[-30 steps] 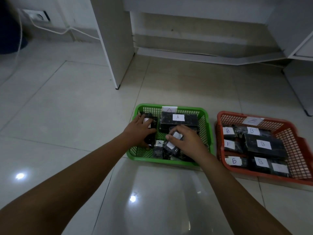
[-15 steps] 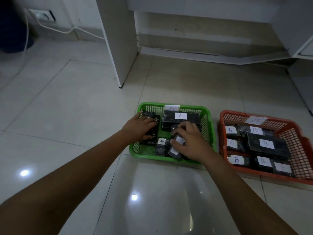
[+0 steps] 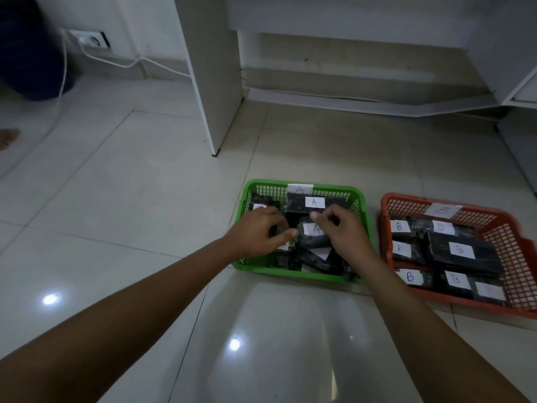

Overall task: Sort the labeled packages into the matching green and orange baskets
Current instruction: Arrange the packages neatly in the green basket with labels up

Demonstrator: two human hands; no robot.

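Observation:
A green basket (image 3: 302, 275) tagged A sits on the tiled floor with several black packages in it. A large package labelled A (image 3: 313, 202) lies at its back. Over the basket's middle, my right hand (image 3: 344, 238) grips a small black package labelled A (image 3: 312, 238) from the right, fingers curled over its top. My left hand (image 3: 255, 234) is at that package's left edge, thumb against it and fingers curled. Just to the right, the orange basket (image 3: 388, 205) tagged B holds several black packages labelled B (image 3: 460, 251).
A white cabinet panel (image 3: 213, 82) stands on the floor behind the green basket. A wall socket with a white cable (image 3: 90, 39) and a dark blue object (image 3: 26, 53) are at the far left. A person's foot (image 3: 7, 138) shows at the left edge.
Both hands have drawn together over the middle of the green basket. The small A package now sits between them, label up. My left hand has left the package at the basket's left side.

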